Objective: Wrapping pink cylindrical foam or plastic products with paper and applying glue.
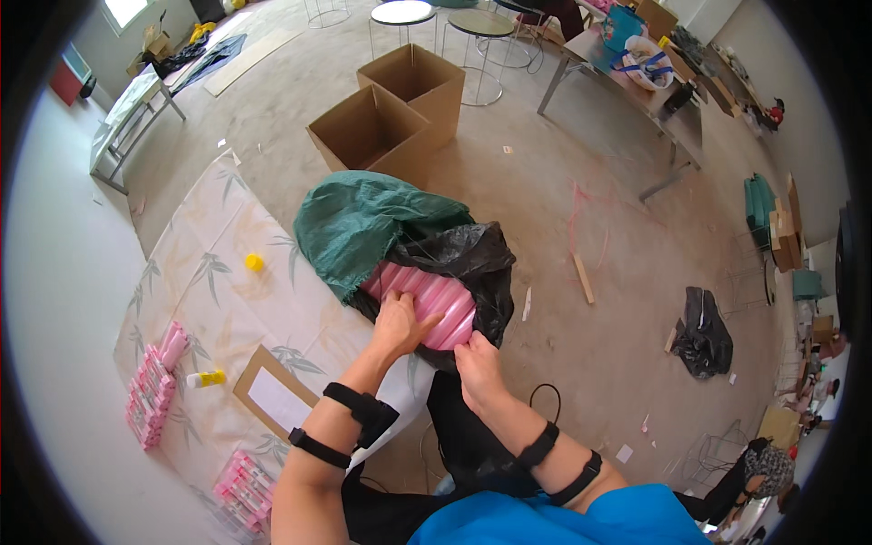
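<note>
Left hand lies, fingers spread, on glossy pink tubes inside a black plastic bag — green woven sack at eleven o'clock — while right hand pinches the bag's rim at five.

A wooden stick lay right of centre. A bench stood at upper left; two cardboard boxes, upper centre.

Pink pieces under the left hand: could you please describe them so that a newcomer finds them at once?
Start at the big green sack at the right edge of the leaf-patterned cloth. Black plastic spreads at its opening, framing shiny pink pieces under the left hand. Unlike the pink bundles on the cloth, these lie within black plastic.
</note>
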Demonstrator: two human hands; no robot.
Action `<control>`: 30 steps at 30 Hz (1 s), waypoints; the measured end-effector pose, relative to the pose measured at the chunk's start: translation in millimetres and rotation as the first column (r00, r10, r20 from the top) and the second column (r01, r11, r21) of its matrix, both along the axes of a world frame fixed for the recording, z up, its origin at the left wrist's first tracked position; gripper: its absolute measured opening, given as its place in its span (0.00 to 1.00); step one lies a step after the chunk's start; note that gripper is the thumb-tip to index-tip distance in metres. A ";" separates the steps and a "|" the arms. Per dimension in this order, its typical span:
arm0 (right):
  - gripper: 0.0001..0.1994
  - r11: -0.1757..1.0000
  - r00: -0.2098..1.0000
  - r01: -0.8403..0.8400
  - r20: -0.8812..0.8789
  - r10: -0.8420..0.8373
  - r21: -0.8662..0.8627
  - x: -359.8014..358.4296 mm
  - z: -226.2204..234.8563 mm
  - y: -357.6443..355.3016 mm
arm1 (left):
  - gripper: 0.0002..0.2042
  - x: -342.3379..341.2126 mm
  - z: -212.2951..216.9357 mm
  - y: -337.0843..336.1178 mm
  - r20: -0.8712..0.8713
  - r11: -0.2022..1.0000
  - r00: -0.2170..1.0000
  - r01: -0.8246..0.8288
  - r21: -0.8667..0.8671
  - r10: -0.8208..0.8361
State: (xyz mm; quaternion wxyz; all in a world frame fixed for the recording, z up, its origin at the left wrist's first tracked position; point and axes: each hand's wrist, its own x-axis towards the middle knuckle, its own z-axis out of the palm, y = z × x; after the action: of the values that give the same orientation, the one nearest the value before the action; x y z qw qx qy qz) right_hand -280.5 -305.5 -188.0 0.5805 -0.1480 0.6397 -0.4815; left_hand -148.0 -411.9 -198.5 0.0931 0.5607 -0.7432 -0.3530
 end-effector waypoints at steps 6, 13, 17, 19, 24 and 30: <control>0.06 0.971 0.935 -0.213 -0.266 0.233 0.105 -24.4 11.3 -3.6 | 0.35 -1.5 -5.6 -5.0 0.037 0.999 0.999 0.015 0.029 -0.016; 0.08 0.738 0.225 -0.641 -0.868 0.442 0.210 -58.6 11.8 -23.8 | 0.39 -11.9 5.8 0.9 0.125 1.000 0.992 0.007 0.028 -0.010; 0.08 0.855 0.812 -0.389 -0.311 0.494 0.342 -56.0 5.2 -32.3 | 0.38 -11.0 1.1 -1.7 0.084 0.998 0.996 -0.042 0.053 0.037; 0.10 0.895 0.912 -0.332 -0.140 0.385 0.298 -50.5 1.4 -30.6 | 0.38 -10.2 -0.2 -4.6 0.101 0.997 0.994 -0.036 0.071 0.029; 0.19 0.942 0.967 -0.090 0.253 0.005 0.323 -41.5 19.8 -43.1 | 0.40 -11.9 4.6 -13.1 0.143 0.995 0.990 -0.015 0.097 0.001; 0.25 0.963 0.945 -0.008 0.318 -0.081 0.269 -26.8 8.7 -53.3 | 0.44 -21.1 -3.9 -11.5 0.183 0.993 0.982 -0.066 0.102 0.046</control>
State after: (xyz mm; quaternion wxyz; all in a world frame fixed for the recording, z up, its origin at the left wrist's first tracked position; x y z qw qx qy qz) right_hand -307.3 -358.8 -179.2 0.6839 0.0251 0.5964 -0.4195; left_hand -169.2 -423.4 -202.5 0.0047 0.6154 -0.7122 -0.3376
